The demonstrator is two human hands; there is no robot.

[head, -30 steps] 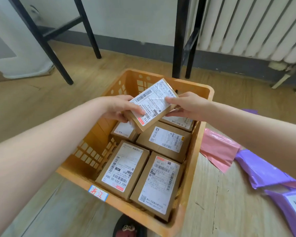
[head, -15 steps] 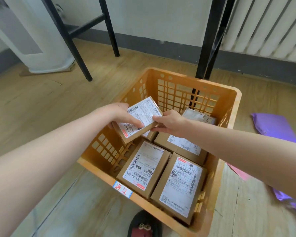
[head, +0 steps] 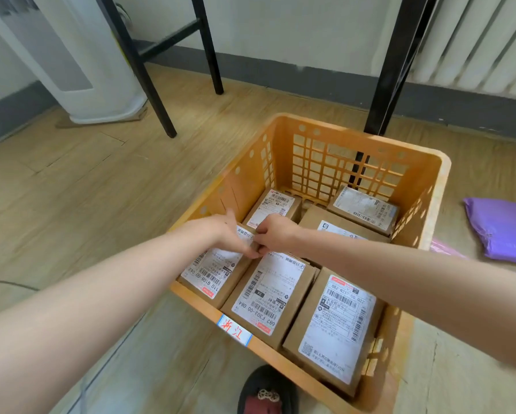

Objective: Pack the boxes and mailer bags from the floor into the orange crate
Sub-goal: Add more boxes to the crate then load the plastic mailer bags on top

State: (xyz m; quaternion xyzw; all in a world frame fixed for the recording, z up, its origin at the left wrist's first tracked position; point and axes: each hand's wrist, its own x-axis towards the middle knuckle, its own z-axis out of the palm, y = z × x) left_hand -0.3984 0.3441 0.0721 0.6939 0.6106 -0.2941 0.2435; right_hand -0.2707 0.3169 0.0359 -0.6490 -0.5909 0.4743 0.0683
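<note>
Box (head: 212, 273) sits in the near-left corner of the crate (head: 250, 174), beside two more boxes (head: 268, 294). Left hand (head: 227, 234) and right hand (head: 276, 233), touching each other, both pinch its far end. It looks like stiff cardboard and is probably light. The glossy label may slip, so the short edges give a better hold. Purple bag (head: 501, 231) waits on the floor (head: 101, 189), likely soft and floppy.

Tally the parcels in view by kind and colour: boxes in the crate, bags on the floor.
cardboard box, in the orange crate: 6
purple mailer bag, on the floor: 1
pink mailer bag, only an edge showing: 1
Total: 8
</note>
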